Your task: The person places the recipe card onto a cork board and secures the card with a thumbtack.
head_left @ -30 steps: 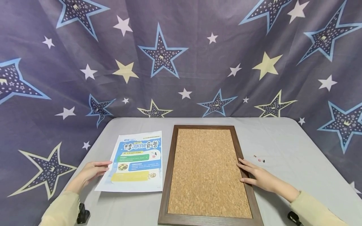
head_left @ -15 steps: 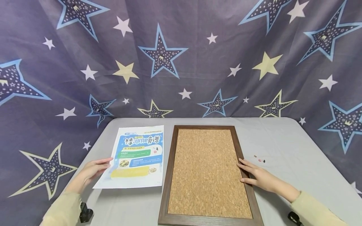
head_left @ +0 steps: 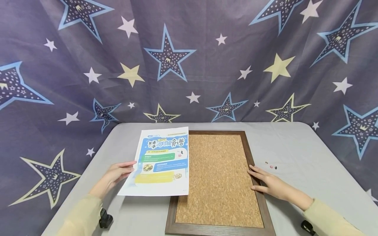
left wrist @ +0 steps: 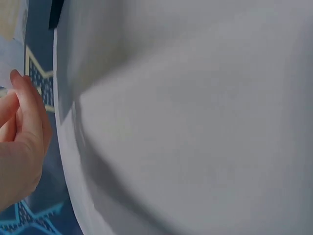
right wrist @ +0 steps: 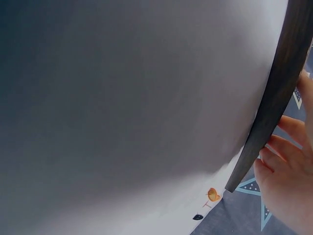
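Note:
In the head view my left hand (head_left: 115,175) pinches the left edge of a printed paper poster (head_left: 160,186). The sheet hangs above the table, its right part overlapping a cork board (head_left: 221,183) with a brown frame. My right hand (head_left: 270,183) rests its fingers on the board's right frame edge, fingers spread and fairly straight. The left wrist view has the left hand (left wrist: 24,137) at its left border, a corner of the sheet by the fingertips. Along the dark frame (right wrist: 266,107), the right wrist view shows the right hand (right wrist: 288,171) touching it.
Several tiny objects (head_left: 271,167), reddish, pink and black, lie on the grey-covered table (head_left: 310,157) right of the board; too small to identify for certain. A star-patterned curtain (head_left: 206,82) hangs behind and around the table.
The left hand has lifted the poster and carried it right, from beside the cork board to over its left side. My right hand and the board have stayed put.

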The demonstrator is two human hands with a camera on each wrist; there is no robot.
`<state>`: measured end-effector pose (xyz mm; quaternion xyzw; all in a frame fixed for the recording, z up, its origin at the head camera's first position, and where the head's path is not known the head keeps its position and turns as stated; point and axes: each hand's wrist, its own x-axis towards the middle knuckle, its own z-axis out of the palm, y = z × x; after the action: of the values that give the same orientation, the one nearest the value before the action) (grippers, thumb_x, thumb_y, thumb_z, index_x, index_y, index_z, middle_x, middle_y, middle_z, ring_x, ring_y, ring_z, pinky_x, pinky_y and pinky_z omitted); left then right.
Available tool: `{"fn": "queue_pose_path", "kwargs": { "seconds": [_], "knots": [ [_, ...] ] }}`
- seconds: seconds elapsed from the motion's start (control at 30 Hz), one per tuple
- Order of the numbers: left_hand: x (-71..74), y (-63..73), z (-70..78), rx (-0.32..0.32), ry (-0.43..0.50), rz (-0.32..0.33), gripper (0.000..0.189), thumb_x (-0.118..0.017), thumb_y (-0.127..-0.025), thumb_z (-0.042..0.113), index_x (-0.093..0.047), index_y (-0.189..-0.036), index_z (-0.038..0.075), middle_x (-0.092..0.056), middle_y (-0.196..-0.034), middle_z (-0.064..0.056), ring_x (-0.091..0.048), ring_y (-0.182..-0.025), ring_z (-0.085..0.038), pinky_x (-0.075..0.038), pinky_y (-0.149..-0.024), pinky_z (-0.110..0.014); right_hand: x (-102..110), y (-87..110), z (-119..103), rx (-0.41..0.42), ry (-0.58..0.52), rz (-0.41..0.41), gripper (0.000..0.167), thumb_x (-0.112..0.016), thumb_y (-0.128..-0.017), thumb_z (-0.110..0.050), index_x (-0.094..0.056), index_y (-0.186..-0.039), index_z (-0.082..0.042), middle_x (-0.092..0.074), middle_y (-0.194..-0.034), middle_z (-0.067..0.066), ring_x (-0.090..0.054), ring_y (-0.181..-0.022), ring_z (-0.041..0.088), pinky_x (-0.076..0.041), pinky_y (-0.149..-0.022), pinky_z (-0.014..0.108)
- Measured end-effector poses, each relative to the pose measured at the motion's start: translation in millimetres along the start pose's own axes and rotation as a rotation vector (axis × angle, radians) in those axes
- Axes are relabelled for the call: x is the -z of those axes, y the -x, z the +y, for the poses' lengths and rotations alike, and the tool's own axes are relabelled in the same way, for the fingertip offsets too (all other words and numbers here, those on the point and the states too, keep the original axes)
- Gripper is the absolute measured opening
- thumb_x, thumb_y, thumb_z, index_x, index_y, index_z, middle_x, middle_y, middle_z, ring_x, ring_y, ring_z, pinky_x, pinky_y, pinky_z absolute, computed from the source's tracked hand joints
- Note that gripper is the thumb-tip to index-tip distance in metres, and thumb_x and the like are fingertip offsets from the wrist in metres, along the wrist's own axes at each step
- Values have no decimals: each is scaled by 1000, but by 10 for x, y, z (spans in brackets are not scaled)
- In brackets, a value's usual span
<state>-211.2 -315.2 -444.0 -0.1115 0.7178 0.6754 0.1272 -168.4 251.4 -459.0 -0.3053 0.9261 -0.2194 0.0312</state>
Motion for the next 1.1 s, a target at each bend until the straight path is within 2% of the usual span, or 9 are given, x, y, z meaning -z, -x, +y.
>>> {"fn": "queue_pose_path", "kwargs": {
  "seconds": [0.37,0.57,0.73,0.9,1.1],
  "knots": [
    [-442,-57,-9,-29,-43,18,50,-62,-77,-4,-44,-123,-12,-62,-93,0,-61,-76,-8,-51,-69,-22,20,-10,-1,17,3,32,60,-55,-85,-37,-43,-129,2,-33,-137,22,-33,-121,40,-35,-91,52],
    [-713,-63,-16,-21,-38,42,47,-61,-77,-6,-46,-122,-11,-62,-97,-7,-61,-76,-10,-51,-68,-23,25,0,-10,15,2,34,60,-56,-85,-37,-44,-128,2,-33,-137,22,-33,-121,40,-35,-91,52],
    [-913,-38,0,-31,-36,33,45,-60,-77,-7,-48,-120,-11,-61,-100,-11,-61,-77,-11,-51,-68,-23,16,-1,-7,12,3,32,60,-55,-85,-38,-44,-129,2,-33,-137,22,-33,-121,40,-35,-90,52],
    [-1112,-22,2,-29,-24,59,41,-60,-76,-9,-52,-116,-11,-62,-95,-10,-61,-73,-12,-52,-66,-24,8,0,-1,22,2,38,60,-56,-85,-36,-44,-128,2,-33,-136,23,-34,-120,41,-36,-89,51],
    [-1345,29,1,-40,6,56,38,-59,-75,-12,-55,-112,-12,-64,-91,-12,-62,-69,-14,-53,-64,-26,-3,1,0,25,-9,37,60,-57,-84,-36,-43,-129,2,-33,-136,24,-35,-120,41,-37,-88,51]
  ]
}}
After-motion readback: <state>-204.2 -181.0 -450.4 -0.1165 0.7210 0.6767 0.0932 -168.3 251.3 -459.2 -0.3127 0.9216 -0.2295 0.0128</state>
